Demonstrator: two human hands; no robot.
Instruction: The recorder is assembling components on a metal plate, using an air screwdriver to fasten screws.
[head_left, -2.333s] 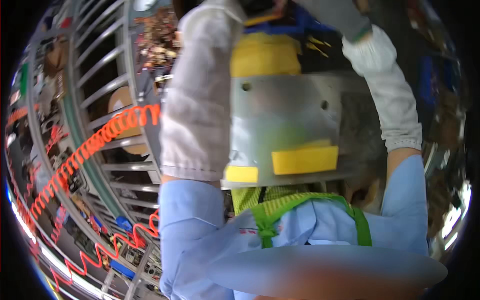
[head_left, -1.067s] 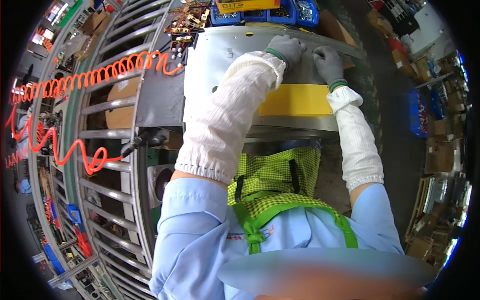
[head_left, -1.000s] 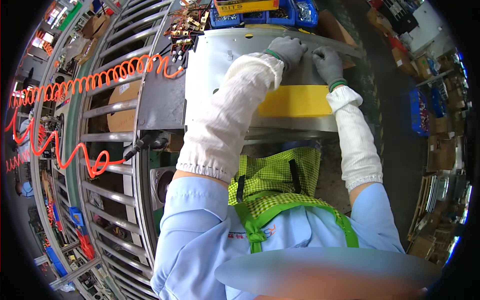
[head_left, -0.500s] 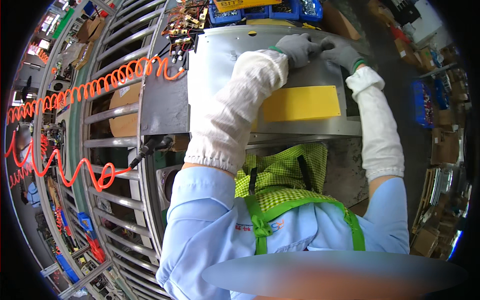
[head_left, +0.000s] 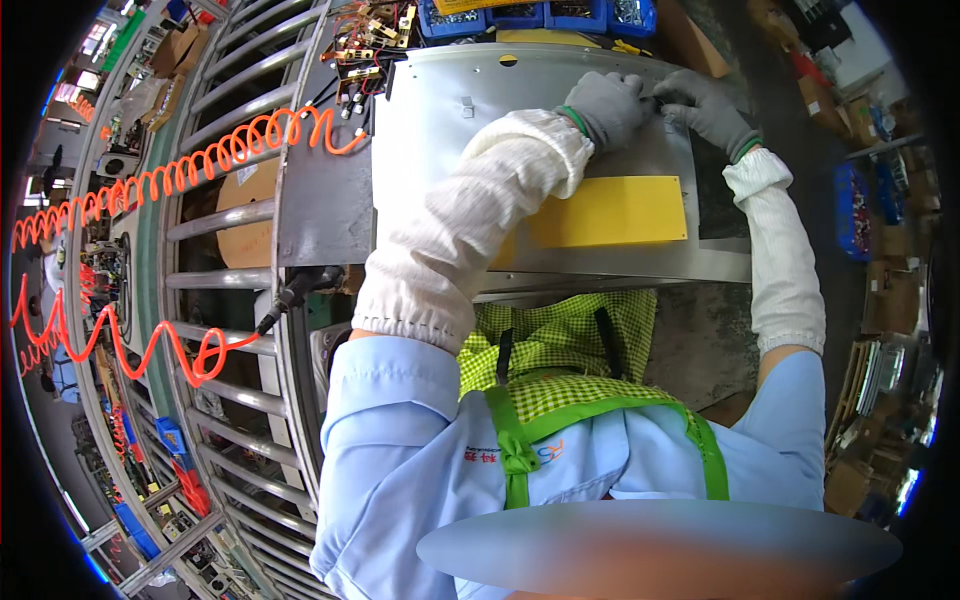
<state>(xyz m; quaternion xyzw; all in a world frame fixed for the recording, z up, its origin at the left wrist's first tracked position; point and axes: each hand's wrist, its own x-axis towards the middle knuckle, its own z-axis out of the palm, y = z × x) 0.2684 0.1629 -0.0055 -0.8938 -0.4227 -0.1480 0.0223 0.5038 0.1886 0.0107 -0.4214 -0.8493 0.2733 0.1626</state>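
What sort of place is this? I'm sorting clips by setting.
Most likely a factory assembly line: a roller conveyor, a coiled orange air hose, blue parts bins, and gloved hands, left hand and right hand, on a sheet-metal panel.

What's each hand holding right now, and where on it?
Both gloved hands, left hand and right hand, meet fingertips on the far edge of the grey metal panel. Whatever small part is pinched between them is too small to tell.
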